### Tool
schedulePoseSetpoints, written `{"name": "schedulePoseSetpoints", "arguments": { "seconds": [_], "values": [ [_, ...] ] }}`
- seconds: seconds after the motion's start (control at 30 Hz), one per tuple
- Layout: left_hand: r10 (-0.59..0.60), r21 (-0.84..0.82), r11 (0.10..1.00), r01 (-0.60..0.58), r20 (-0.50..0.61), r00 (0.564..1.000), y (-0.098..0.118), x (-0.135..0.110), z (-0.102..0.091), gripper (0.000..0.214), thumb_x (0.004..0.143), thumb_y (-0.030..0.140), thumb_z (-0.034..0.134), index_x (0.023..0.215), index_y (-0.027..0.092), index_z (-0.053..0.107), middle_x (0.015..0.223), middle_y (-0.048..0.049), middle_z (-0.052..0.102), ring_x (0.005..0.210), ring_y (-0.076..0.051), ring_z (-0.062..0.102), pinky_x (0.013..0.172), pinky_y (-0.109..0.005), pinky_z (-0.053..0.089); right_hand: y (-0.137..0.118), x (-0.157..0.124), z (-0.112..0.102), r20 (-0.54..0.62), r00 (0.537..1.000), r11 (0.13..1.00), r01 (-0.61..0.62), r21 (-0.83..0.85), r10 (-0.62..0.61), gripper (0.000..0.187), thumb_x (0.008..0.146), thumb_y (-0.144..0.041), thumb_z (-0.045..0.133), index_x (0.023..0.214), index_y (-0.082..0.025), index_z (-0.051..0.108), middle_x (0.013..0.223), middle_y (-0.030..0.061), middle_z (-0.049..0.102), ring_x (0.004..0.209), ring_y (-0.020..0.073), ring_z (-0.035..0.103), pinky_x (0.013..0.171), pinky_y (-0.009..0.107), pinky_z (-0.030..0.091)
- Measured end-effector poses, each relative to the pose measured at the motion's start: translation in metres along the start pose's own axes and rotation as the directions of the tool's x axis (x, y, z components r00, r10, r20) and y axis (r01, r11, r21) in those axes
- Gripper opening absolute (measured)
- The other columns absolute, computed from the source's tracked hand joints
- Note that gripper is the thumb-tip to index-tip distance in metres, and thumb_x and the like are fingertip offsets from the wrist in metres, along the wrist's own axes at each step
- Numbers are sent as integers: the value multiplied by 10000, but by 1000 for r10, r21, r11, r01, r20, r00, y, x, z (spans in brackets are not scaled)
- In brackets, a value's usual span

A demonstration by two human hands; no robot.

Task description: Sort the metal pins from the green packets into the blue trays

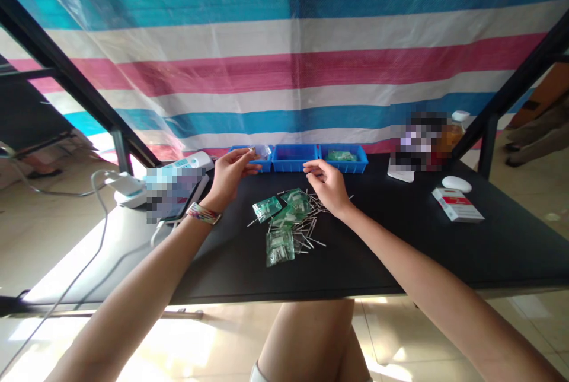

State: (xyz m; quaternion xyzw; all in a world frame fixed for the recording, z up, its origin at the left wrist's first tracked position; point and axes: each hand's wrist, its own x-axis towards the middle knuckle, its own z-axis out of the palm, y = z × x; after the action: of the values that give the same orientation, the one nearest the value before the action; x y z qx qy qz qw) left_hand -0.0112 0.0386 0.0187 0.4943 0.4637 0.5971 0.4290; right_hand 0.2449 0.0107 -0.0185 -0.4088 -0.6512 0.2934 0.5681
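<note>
My left hand (231,175) is raised over the black table (400,239), its fingers pinched on a small clear plastic bag (262,150) just in front of the left blue bin (258,159). My right hand (326,185) hovers above a pile of thin metal pins (306,231), fingers curled in a pinch; whatever they hold is too small to make out. Three green-tinted bags (280,216) lie among the pins.
Three blue bins (296,158) stand in a row at the table's back edge; the right one holds green bags (341,156). A red-and-white box (457,204) and a white oval object (456,184) lie at right. A white device with cables (128,189) sits at left.
</note>
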Motion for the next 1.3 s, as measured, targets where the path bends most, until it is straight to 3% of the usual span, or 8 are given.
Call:
{"name": "schedulePoseSetpoints", "arguments": {
  "seconds": [0.2,0.37,0.63,0.77,0.9,1.1,1.2,1.3],
  "values": [
    [-101,-108,990,93,-70,992,-3,12,-13,278,872,309,700,1048,94,687,1097,-168,779,824,-216,788,733,-293,636,9,2,-6,191,979,957,119,-263,-69,170,807,-99,654,878,-213,758,943,41,778,914,223,703,879,373,529],
    [-119,-141,984,112,-45,992,-4,7,-8,281,896,294,685,1085,107,592,1150,-211,760,807,-231,795,777,-367,659,4,-1,-8,476,864,878,347,-330,-162,147,797,-173,824,935,-215,797,994,64,788,995,257,667,954,416,479],
    [-17,-78,997,20,44,999,-3,2,-6,754,829,306,734,1506,89,484,1170,-190,770,818,-230,796,835,-406,651,6,0,-11,570,793,822,461,-333,-214,95,887,-254,823,979,-229,823,978,71,755,991,248,635,929,410,460],
    [-1,-16,1000,3,79,997,-3,-1,-1,738,824,326,737,1496,99,534,1145,-170,785,808,-240,790,780,-380,650,5,0,-13,608,762,810,492,-321,-222,182,864,-291,853,1036,-241,825,1018,70,750,1025,253,628,964,419,460],
    [16,37,999,-21,128,992,-2,-6,3,668,830,353,725,1431,100,582,1110,-153,788,786,-220,786,705,-324,638,3,0,-14,614,762,805,488,-338,-205,258,809,-279,895,1052,-233,821,1037,72,750,1057,266,622,993,439,449],
    [43,73,996,-55,151,988,-5,-6,5,481,815,338,704,1241,120,653,1029,-116,784,733,-195,764,669,-300,620,-1,-1,-11,609,742,762,557,-329,-279,103,915,-228,785,1014,-215,809,959,72,747,1007,254,636,950,425,457],
    [113,138,981,-139,179,977,-7,-8,6,401,836,331,671,1187,138,658,990,-92,767,726,-192,752,656,-295,607,-3,-1,-9,521,791,812,513,-280,-320,99,967,-205,706,1011,-207,794,983,81,763,997,250,663,945,423,478],
    [274,309,890,-337,229,934,-5,-16,9,375,868,286,647,1224,170,670,1063,-95,754,810,-202,748,718,-310,612,-4,1,-6,352,895,926,343,-155,-273,109,973,-262,689,976,-212,786,994,73,775,946,230,696,899,392,525]
  ]
}}
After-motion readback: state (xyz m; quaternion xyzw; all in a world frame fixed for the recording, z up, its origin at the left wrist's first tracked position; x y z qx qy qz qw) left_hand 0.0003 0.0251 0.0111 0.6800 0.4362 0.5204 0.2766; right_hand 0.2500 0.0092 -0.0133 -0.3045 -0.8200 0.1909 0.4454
